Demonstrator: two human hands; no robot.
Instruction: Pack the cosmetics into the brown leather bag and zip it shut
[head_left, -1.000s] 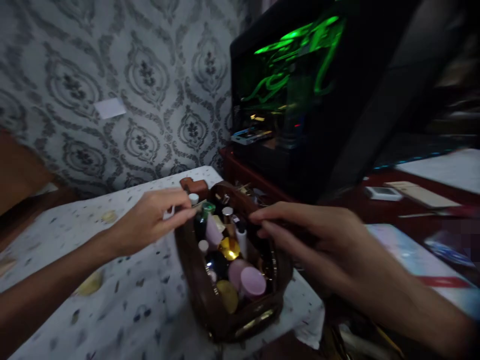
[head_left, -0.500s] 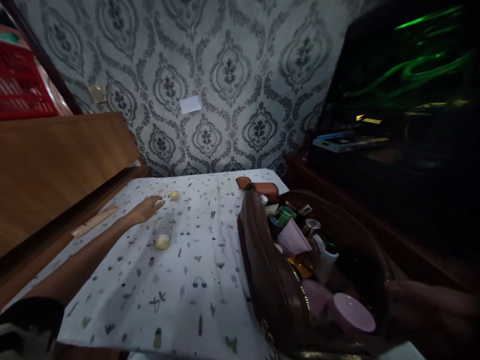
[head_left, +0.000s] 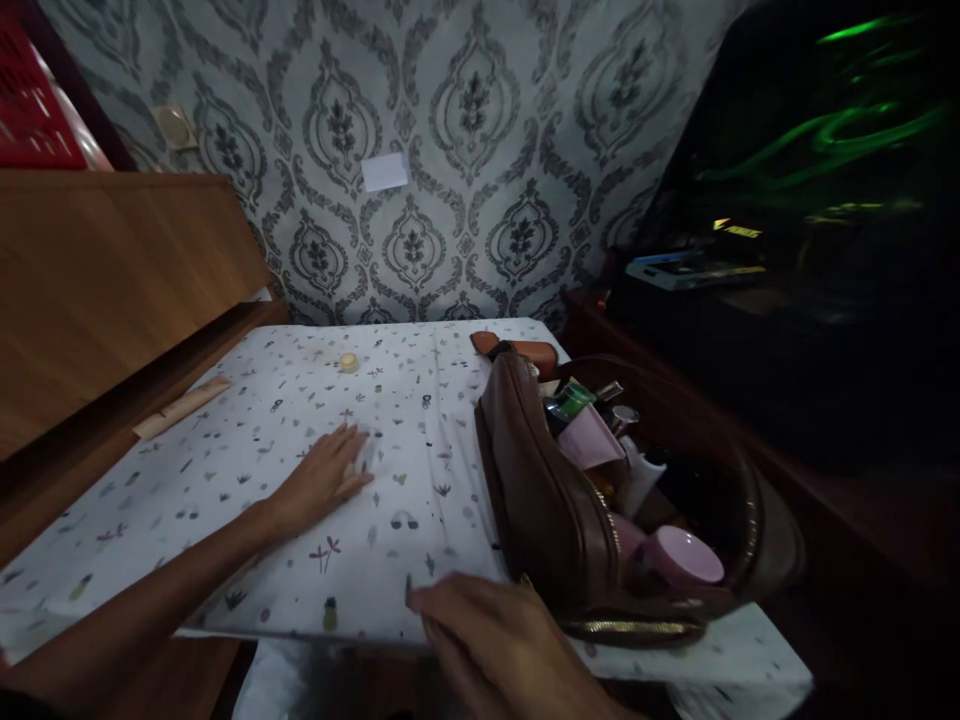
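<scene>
My left hand (head_left: 321,482) is palm down over the patterned white cloth (head_left: 270,410), its fingers stretched out and thumb apart. It covers the spot where a small yellow-lidded jar stood, so that jar is out of sight. Farther back sits another small yellow jar (head_left: 348,363). My right hand (head_left: 499,635) is at the front edge of the table, left of the bag, blurred with its fingers bent; whether anything is in it cannot be made out. The brown bag (head_left: 540,490) stands unzipped on the right side, holding a pink cup (head_left: 686,557), a pink tube (head_left: 589,440) and several bottles.
An orange-brown case (head_left: 534,352) lies behind the bag. A flat tan strip (head_left: 184,407) rests along the left edge, beside a wooden panel (head_left: 127,255). Patterned wallpaper is at the back. A dark cabinet with green lights (head_left: 847,140) stands to the right.
My left hand has come nearer, from beside the far jar to over the near jar's spot. My right hand has moved from the bag's right side to the table's front edge.
</scene>
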